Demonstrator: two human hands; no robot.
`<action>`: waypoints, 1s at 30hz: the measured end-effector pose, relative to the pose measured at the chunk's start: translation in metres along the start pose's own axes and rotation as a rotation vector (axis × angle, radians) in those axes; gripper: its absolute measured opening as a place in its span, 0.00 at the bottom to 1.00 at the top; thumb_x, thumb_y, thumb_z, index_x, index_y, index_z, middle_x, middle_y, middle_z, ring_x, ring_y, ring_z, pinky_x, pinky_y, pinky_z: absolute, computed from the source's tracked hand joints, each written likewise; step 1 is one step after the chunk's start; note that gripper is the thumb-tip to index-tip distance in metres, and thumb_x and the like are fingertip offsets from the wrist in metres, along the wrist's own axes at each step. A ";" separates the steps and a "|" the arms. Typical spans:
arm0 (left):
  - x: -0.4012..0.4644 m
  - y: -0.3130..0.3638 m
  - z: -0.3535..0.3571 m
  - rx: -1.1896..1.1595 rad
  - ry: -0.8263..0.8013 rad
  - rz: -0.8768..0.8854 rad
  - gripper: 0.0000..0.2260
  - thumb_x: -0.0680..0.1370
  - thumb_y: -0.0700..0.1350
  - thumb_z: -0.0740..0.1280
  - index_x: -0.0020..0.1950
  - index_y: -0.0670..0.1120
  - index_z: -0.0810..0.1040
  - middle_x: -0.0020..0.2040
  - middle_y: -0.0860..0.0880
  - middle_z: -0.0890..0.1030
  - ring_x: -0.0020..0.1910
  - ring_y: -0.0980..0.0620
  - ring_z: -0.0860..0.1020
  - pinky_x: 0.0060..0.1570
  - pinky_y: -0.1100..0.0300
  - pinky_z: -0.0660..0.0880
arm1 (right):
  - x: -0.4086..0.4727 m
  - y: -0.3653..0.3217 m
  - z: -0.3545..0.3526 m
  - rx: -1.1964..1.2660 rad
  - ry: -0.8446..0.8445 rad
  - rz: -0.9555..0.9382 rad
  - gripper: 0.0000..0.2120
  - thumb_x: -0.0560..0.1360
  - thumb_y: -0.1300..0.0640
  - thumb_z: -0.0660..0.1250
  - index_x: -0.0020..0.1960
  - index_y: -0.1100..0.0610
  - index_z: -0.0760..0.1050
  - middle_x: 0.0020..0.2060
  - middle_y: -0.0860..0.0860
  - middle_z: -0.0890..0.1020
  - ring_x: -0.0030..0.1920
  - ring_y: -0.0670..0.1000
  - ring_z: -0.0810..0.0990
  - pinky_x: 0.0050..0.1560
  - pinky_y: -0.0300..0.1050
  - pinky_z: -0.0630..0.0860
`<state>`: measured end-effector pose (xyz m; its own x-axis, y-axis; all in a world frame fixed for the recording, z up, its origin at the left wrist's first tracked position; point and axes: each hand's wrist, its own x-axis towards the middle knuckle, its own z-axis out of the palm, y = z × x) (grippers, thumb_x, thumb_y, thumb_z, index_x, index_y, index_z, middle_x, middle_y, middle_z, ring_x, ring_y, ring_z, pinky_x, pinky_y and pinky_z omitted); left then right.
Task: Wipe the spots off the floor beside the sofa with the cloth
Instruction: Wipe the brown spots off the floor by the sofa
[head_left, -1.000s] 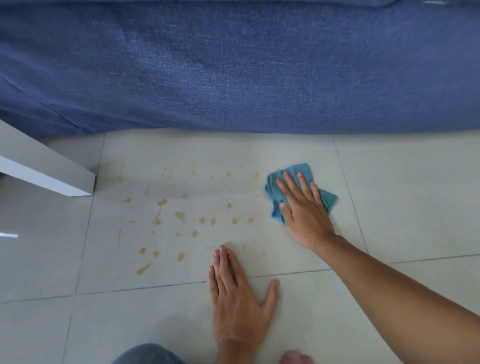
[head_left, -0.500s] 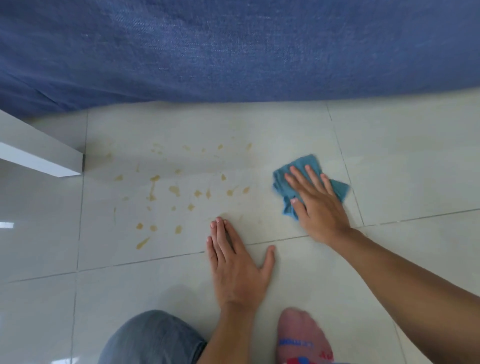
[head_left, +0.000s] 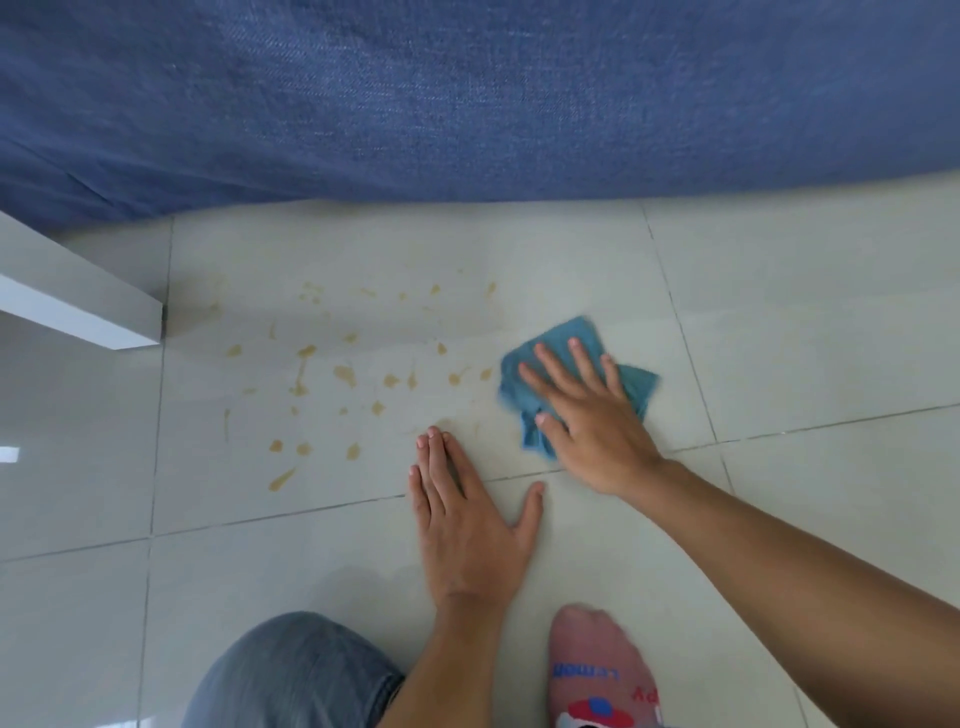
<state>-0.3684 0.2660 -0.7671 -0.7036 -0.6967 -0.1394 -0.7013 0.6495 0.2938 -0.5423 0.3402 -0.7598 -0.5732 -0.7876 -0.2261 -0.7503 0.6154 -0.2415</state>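
Several yellow-brown spots are scattered over a pale floor tile just in front of the blue sofa. A crumpled teal cloth lies on the floor at the right edge of the spots. My right hand presses flat on the cloth with fingers spread, covering most of it. My left hand rests palm down on the floor below the spots, fingers together, holding nothing.
A white furniture edge juts in from the left beside the spots. My knee in blue jeans and a foot in a pink sock are at the bottom. Grout lines cross the tiles.
My right hand has slid the cloth a little toward me and to the left, close to the spots. The view has tilted down, so my knee and sock show. My left hand stays planted.
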 end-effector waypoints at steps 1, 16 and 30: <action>-0.001 0.000 -0.001 -0.004 0.002 0.002 0.48 0.76 0.70 0.58 0.80 0.33 0.54 0.80 0.37 0.56 0.81 0.43 0.52 0.79 0.46 0.50 | -0.015 0.001 0.002 -0.029 -0.038 -0.132 0.28 0.80 0.47 0.52 0.80 0.43 0.53 0.81 0.42 0.51 0.81 0.52 0.42 0.79 0.57 0.41; 0.000 -0.001 0.000 0.002 0.005 -0.010 0.48 0.76 0.71 0.57 0.80 0.34 0.51 0.81 0.38 0.54 0.82 0.44 0.48 0.79 0.48 0.47 | -0.022 0.053 -0.014 0.040 -0.067 -0.158 0.28 0.81 0.49 0.54 0.79 0.40 0.53 0.80 0.37 0.50 0.80 0.45 0.41 0.79 0.57 0.44; -0.001 0.001 0.001 -0.015 -0.003 -0.003 0.48 0.76 0.70 0.57 0.80 0.34 0.50 0.81 0.38 0.53 0.82 0.44 0.48 0.79 0.48 0.46 | 0.024 0.020 -0.009 0.049 0.029 0.097 0.27 0.82 0.47 0.52 0.80 0.42 0.50 0.80 0.39 0.49 0.80 0.49 0.40 0.78 0.56 0.39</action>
<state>-0.3680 0.2677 -0.7677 -0.7016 -0.6980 -0.1433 -0.7019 0.6425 0.3074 -0.5739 0.3328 -0.7620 -0.6523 -0.7244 -0.2231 -0.6742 0.6890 -0.2659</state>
